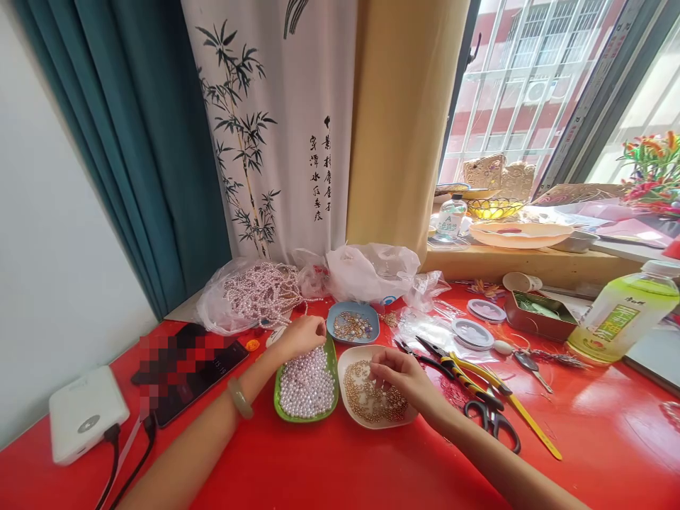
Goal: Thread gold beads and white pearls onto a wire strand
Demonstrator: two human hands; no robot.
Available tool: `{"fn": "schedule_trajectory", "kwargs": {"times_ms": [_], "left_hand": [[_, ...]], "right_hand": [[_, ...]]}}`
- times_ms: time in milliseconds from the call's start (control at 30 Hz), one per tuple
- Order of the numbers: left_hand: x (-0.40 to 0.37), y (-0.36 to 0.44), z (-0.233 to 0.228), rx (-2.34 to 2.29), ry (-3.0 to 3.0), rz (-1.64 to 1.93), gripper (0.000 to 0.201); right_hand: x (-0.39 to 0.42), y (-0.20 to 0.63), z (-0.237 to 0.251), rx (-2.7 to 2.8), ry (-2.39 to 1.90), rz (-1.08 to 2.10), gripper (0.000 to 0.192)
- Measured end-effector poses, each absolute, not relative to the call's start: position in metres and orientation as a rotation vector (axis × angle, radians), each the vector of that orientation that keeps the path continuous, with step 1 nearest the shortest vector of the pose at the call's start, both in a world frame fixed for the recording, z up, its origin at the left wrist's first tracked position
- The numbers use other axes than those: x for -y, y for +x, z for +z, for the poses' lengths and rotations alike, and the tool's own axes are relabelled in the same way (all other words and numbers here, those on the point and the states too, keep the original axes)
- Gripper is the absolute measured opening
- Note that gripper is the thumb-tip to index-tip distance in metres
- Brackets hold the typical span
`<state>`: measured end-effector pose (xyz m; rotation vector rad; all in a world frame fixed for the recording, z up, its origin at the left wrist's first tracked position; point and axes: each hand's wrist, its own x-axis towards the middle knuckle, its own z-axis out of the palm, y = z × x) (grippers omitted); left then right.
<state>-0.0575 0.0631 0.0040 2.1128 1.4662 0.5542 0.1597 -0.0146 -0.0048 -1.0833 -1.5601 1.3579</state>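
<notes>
My left hand (302, 336) is over the far end of a green tray (336, 382) heaped with pale pearl beads (307, 386). Its fingers are curled together, and whatever they hold is too small to make out. Above a cream dish (366, 423) of small gold beads (390, 405), my right hand (399, 375) has its thumb and forefinger pinched; any item between them cannot be made out. Just behind both hands stands a blue dish (330, 310) with mixed gold and coloured beads.
Strung pearls (263, 292) in a plastic bag and a white bag (372, 273) lie at the back. On the right are pliers (451, 365), scissors (491, 421), yellow tweezers (534, 425) and a drink bottle (621, 312). A phone (205, 382) and power bank (88, 414) sit left.
</notes>
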Motion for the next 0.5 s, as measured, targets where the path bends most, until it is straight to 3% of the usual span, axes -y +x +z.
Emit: {"fn": "schedule_trajectory", "kwargs": {"times_ms": [133, 300, 500], "left_hand": [[-0.051, -0.038, 0.009, -1.262, 1.963, 0.619, 0.023], [-0.033, -0.014, -0.002, -0.799, 1.143, 0.776, 0.025], [-0.032, -0.008, -0.016, -0.696, 1.008, 0.795, 0.024]], "right_hand": [[0.018, 0.157, -0.001, 1.574, -1.085, 1.346, 0.02], [0.019, 0.156, -0.002, 1.568, -1.133, 1.311, 0.023], [0.019, 0.155, -0.002, 1.51, -1.097, 1.362, 0.016]]}}
